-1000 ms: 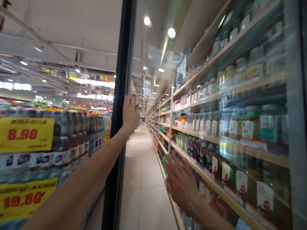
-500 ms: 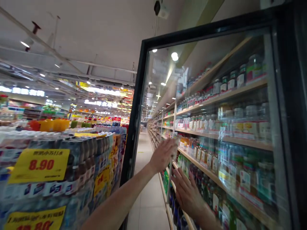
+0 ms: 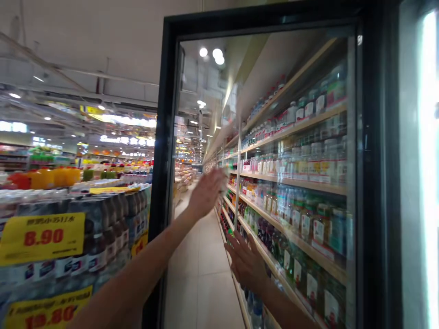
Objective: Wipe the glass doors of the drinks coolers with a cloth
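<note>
A glass door (image 3: 260,105) in a dark frame stands open in front of me. My left hand (image 3: 207,192), blurred by motion, presses a pale cloth (image 3: 223,183) to the pane; only the cloth's edge shows past the fingers. Lower and to the right, my right hand (image 3: 247,262) is held near the glass with its fingers stretched out and slightly spread. It holds nothing; whether it touches the pane I cannot tell.
Shelves of bottled drinks (image 3: 302,224) show in the pane on the right. At left stand stacked packs of bottles (image 3: 113,228) with a yellow price sign (image 3: 43,237). A tiled floor (image 3: 195,288) runs down the aisle. A bright light strip (image 3: 428,160) glows at far right.
My left hand has moved with the cloth from the door's left frame edge onto the pane. My right hand stays low near the glass. The view has shifted, showing the door's top and right frame.
</note>
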Demonstrator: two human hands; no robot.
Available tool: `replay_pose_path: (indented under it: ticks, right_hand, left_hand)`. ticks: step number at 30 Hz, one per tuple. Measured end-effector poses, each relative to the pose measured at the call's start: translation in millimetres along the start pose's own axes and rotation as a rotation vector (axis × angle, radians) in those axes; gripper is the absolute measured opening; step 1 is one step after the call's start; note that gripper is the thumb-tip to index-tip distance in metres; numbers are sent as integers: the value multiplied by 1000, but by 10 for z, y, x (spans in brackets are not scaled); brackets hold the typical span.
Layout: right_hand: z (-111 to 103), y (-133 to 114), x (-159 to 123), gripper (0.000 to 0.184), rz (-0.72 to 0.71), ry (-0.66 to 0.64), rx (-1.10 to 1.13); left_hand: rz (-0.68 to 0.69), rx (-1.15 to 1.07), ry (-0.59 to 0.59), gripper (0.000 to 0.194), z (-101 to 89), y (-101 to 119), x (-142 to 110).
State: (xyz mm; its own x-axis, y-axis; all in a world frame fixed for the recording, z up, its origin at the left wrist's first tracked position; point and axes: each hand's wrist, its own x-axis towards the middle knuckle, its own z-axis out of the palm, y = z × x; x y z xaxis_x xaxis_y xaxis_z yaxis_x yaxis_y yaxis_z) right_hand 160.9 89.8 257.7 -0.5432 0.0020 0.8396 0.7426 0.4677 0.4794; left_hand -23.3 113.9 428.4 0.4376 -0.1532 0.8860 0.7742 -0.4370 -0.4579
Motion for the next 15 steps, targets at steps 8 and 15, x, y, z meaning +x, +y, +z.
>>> replay_pose_path:
  ticks: [8,15]
  right_hand:
    - [-192,12,183,60,147,211,232]
    - [-282,-356,1054,50,382,164,12]
  left_hand:
    - [39,-108,-170,59,-53,616,-394]
    - [-89,24,-234,75,-635,350,-704]
